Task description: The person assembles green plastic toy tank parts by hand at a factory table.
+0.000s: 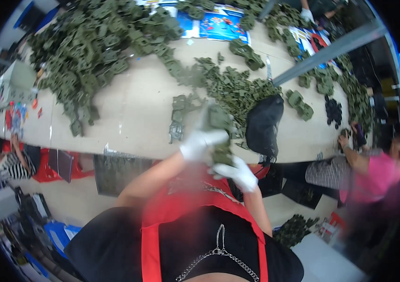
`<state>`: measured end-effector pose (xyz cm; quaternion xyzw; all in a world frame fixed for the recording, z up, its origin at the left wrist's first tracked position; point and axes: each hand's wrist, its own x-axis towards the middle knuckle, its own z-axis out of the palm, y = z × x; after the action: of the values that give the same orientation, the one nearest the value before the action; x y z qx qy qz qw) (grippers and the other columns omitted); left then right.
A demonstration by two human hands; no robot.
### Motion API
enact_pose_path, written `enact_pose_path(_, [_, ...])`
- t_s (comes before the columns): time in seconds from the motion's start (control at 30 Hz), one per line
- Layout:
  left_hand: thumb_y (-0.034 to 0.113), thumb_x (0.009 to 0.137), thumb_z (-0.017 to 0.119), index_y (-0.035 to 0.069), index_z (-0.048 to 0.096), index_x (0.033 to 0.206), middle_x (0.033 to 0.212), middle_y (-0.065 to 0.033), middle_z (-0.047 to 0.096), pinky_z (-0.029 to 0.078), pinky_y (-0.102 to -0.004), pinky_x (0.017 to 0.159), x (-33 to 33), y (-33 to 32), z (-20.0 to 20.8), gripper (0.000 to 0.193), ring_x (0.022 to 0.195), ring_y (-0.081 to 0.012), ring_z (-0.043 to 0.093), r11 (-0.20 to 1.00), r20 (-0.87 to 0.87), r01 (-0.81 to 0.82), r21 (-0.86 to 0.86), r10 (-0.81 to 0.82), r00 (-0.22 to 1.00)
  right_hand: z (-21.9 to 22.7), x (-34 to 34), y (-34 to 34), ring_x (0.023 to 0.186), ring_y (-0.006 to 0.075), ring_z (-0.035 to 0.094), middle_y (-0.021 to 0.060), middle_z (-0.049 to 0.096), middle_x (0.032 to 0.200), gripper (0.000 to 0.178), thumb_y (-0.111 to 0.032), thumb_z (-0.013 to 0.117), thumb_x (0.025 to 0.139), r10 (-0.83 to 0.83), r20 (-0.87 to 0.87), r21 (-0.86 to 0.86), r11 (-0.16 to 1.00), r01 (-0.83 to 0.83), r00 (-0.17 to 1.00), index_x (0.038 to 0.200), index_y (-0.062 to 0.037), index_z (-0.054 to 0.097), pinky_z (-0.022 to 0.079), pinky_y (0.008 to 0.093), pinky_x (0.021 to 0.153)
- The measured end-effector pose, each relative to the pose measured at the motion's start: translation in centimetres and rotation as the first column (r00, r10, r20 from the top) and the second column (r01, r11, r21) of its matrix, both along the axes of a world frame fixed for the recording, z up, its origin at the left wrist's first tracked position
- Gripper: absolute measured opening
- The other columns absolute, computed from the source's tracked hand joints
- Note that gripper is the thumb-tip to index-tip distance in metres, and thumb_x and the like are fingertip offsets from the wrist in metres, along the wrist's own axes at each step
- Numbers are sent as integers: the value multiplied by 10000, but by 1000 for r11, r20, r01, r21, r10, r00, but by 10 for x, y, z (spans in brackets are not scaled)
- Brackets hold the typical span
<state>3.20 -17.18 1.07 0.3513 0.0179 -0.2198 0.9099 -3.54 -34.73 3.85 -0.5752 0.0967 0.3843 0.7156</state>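
A blurred olive-green moulded part point(221, 154), seemingly plastic, is between both hands above the near edge of the pale, smooth-topped table point(134, 103). The white-gloved left hand point(202, 144) has its grip closed around the upper side; the white-gloved right hand point(238, 174) grips the lower end. If gloved fingers slip, it could drop among the jumbled olive-green small pieces point(237, 89) beyond, or against the soft black bag point(264, 126) beside them.

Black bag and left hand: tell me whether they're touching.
Apart: the head view shows green pieces in the gap between left hand and black bag.
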Motion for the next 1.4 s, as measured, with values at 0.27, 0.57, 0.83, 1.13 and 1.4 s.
enact_pose_path(0.27, [44, 711, 632, 31, 675, 932, 846, -90, 681, 514, -348, 755, -46, 123, -32, 226, 789, -214, 647, 544, 296, -643, 539, 593, 749, -113, 192, 90, 934, 405, 629, 231, 651, 1039, 329, -297, 594, 853, 647, 388, -913, 369, 175, 657, 1010, -24, 691, 504, 464, 814])
enact_pose_path(0.57, [113, 778, 547, -37, 623, 901, 825, -153, 655, 515, -389, 779, -88, 90, 45, 208, 718, -295, 632, 802, -397, -592, -85, 517, 758, -162, 229, 99, 792, 377, 665, 215, 683, 863, 301, -322, 687, 733, 566, 585, -801, 517, 304, 581, 840, -41, 682, 509, 457, 738])
enact_pose_path(0.83, [18, 778, 618, 50, 548, 1184, 976, -52, 625, 505, -306, 707, -54, 116, 18, 414, 867, -159, 608, 678, -22, -662, 318, 704, 710, 75, 109, 117, 829, 188, 631, 110, 688, 901, 146, -109, 688, 818, 359, 781, -357, 928, -106, 511, 919, -3, 696, 492, 318, 782])
enact_pose_path(1.13, [-16, 784, 598, 43, 495, 1155, 1029, -45, 580, 463, -274, 835, -59, 114, 98, 390, 935, -136, 557, 686, 115, -622, 378, 632, 767, 93, 70, 172, 614, 154, 649, 92, 680, 742, 144, -106, 722, 794, 286, 812, -483, 819, 309, 509, 871, -26, 629, 512, 299, 570])
enact_pose_path(1.4, [-90, 813, 509, 40, 470, 1156, 1065, -45, 557, 439, -250, 846, -65, 103, 98, 369, 948, -109, 531, 678, 110, -605, 418, 623, 774, 67, 61, 185, 610, 286, 658, 135, 667, 723, 133, -103, 725, 776, 189, 885, -375, 830, 412, 426, 762, -43, 607, 527, 343, 579])
